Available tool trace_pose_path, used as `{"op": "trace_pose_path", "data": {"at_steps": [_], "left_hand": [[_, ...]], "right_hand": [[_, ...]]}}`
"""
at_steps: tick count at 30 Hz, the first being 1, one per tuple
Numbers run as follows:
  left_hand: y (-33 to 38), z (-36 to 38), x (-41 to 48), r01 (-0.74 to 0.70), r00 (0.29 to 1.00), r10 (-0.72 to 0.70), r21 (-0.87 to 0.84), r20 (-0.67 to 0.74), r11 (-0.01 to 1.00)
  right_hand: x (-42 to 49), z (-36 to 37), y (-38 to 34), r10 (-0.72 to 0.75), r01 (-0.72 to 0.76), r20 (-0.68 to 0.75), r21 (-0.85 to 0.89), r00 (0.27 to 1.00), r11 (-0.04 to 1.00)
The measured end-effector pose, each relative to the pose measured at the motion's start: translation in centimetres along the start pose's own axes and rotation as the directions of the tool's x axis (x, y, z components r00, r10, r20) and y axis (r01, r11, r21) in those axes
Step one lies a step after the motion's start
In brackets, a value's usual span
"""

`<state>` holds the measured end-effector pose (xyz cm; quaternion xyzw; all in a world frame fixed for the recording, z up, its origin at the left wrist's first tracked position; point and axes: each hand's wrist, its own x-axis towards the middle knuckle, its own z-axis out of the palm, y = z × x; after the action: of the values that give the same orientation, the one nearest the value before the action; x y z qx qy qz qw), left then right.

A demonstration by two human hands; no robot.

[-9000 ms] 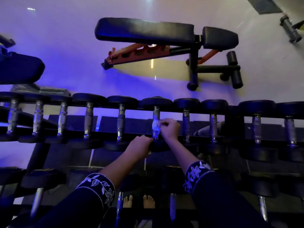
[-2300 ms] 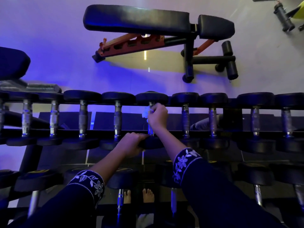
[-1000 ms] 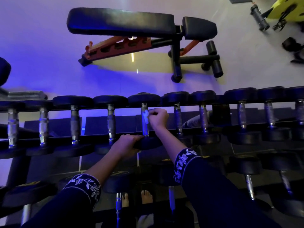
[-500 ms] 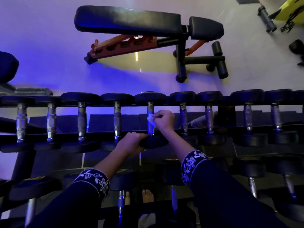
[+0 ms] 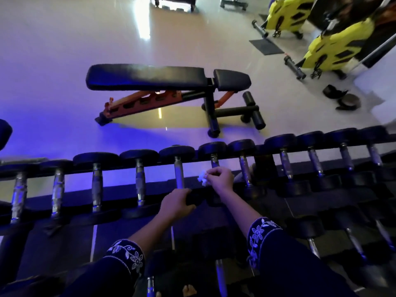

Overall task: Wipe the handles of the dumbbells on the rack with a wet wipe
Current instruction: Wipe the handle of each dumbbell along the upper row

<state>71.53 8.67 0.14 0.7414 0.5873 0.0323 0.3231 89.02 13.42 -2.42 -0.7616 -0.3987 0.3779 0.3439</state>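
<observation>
Blue-lit gym floor (image 5: 64, 61) spreads beyond the rack (image 5: 310, 199), and we work along its top row. At the rack's near rail our left hand (image 5: 176, 203) curls round the near head of one dumbbell (image 5: 179, 174), probably to stop it rolling. Just past that, our right hand (image 5: 220, 179) pinches the bunched wet wipe (image 5: 202, 179) in its fingertips. The wipe is off that dumbbell's bar and in front of the next handle (image 5: 214, 162), so we judge we are between handles. Beyond the rack stands a bench (image 5: 145, 77).

Right hand (image 5: 221, 180) pinches a crumpled wet wipe (image 5: 202, 179); left hand (image 5: 174, 204) grips the near head of a dumbbell (image 5: 179, 173).
</observation>
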Motion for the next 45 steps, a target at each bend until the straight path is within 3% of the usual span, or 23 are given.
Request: {"op": "trace_pose_path", "data": {"at_steps": [6, 12, 17, 21, 26, 31, 34, 40, 45], "left_hand": [[4.9, 1.2, 1.6, -0.061, 0.998, 0.061, -0.04, -0.001, 0.997], [8.5, 4.9, 5.2, 0.02, 0.994, -0.022, 0.018, 0.104, 1.0], [9.7, 6.9, 7.3, 0.106, 0.959, -0.144, 0.161, 0.246, 0.981], [10.0, 8.1, 8.1, 0.101, 0.954, -0.165, 0.25, 0.25, 0.963], [10.3, 8.3, 8.9, 0.075, 0.946, -0.162, 0.295, 0.282, 0.953], [9.8, 7.8, 9.0, 0.027, 0.951, -0.105, 0.26, 0.291, 0.965], [9.9, 7.5, 9.3, -0.008, 0.953, -0.075, 0.272, 0.294, 0.962], [9.7, 7.5, 8.9, 0.019, 0.955, -0.089, 0.244, 0.282, 0.97], [9.5, 7.2, 9.0, -0.005, 0.953, -0.07, 0.246, 0.294, 0.969]], "right_hand": [[1.3, -3.5, -0.6, 0.004, -0.003, -0.023, 0.038, 1.0, 0.999], [3.6, -5.7, 0.1, -0.053, 0.062, 0.074, -0.12, 0.996, 0.991], [5.8, -6.0, 1.0, -0.165, 0.231, 0.288, -0.211, 0.943, 0.95], [6.6, -4.8, 1.4, -0.204, 0.301, 0.324, -0.284, 0.924, 0.911], [7.0, -4.8, 2.9, -0.382, 0.542, 0.415, -0.401, 0.826, 0.738], [5.8, -6.2, 5.0, -0.335, 0.492, 0.423, -0.347, 0.842, 0.798], [6.8, -5.9, 3.5, -0.362, 0.532, 0.448, -0.346, 0.818, 0.773], [10.7, -4.3, 0.5, -0.302, 0.359, 0.211, -0.34, 0.93, 0.869], [6.3, -5.8, 3.8, -0.323, 0.426, 0.341, -0.293, 0.883, 0.856]]}}
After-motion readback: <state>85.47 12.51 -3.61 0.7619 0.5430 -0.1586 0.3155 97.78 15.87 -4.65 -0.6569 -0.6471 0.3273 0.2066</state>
